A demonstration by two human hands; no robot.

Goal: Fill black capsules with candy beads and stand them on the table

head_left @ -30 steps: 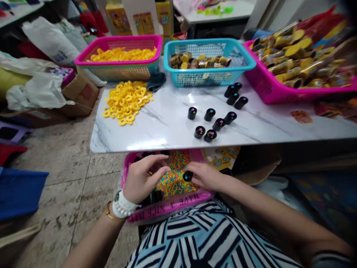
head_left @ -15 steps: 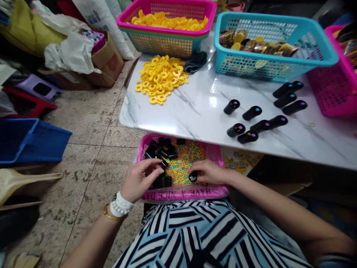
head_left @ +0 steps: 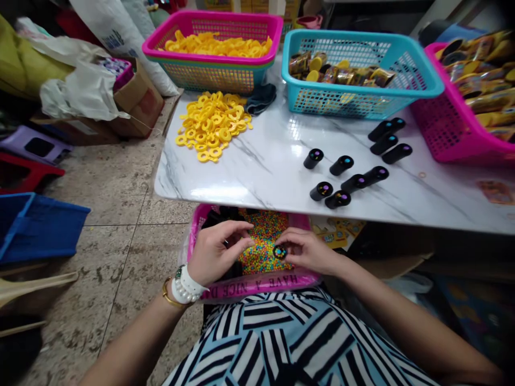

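On the lap, under the near edge of the marble table (head_left: 257,161), sits a pink tray (head_left: 257,283) of small coloured beads (head_left: 263,246), kept close so both hands can work over it without stretching. At its left side lies a dark heap of empty black tubes (head_left: 225,214), partly hidden by the tabletop. The left hand (head_left: 215,252) hovers over that side with fingers curled loosely inward, thumb meeting fingertips; it may be pinching something small, but its own fingers hide what it grips. To the right, the right hand (head_left: 308,251) holds one black tube (head_left: 280,251) between thumb and fingers, mouth turned upward just above the beads, so any that spill fall back into the tray. Up on the table, filled tubes (head_left: 346,179) lie in a loose group within easy reach, apart from the pile of yellow rings (head_left: 211,126) farther left. Behind stand a pink basket (head_left: 213,51) of rings and a blue basket (head_left: 354,75) of wrapped pieces.
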